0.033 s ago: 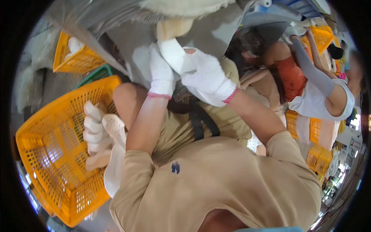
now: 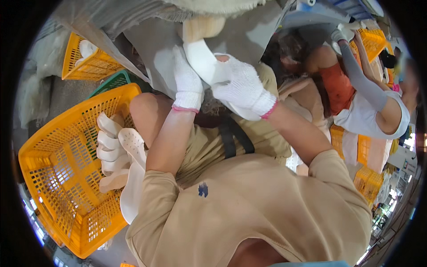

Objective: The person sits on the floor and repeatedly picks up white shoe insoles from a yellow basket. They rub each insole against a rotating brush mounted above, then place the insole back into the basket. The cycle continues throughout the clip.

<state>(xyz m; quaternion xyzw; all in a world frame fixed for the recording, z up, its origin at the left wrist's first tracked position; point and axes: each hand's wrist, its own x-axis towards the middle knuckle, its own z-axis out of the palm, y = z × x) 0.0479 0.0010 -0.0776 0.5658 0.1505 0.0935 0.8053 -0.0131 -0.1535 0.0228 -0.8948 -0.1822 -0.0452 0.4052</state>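
Both my hands wear white knitted gloves with pink cuffs. My right hand (image 2: 242, 84) is closed around a white foam slipper (image 2: 202, 60), fingers wrapped over its near part. Along the slipper's left side lies my left hand (image 2: 187, 80), its fingers pressed to it and its thumb hidden. At the slipper's far end is a tan rounded piece (image 2: 204, 29); I cannot tell whether it belongs to the slipper. Just beyond hangs a whitish frayed fabric edge (image 2: 213, 9), with a grey sheet (image 2: 158, 58) below it.
At my left stands a yellow perforated basket (image 2: 53, 178) with several white slippers (image 2: 133, 142) along its right side. Farther off are a smaller yellow basket (image 2: 95, 64) and a green crate (image 2: 111, 83). A co-worker in an orange top (image 2: 338, 89) is close on the right, beside yellow baskets (image 2: 371, 42).
The whole view has shifted very slightly. My hands and the slipper keep nearly the same pose.
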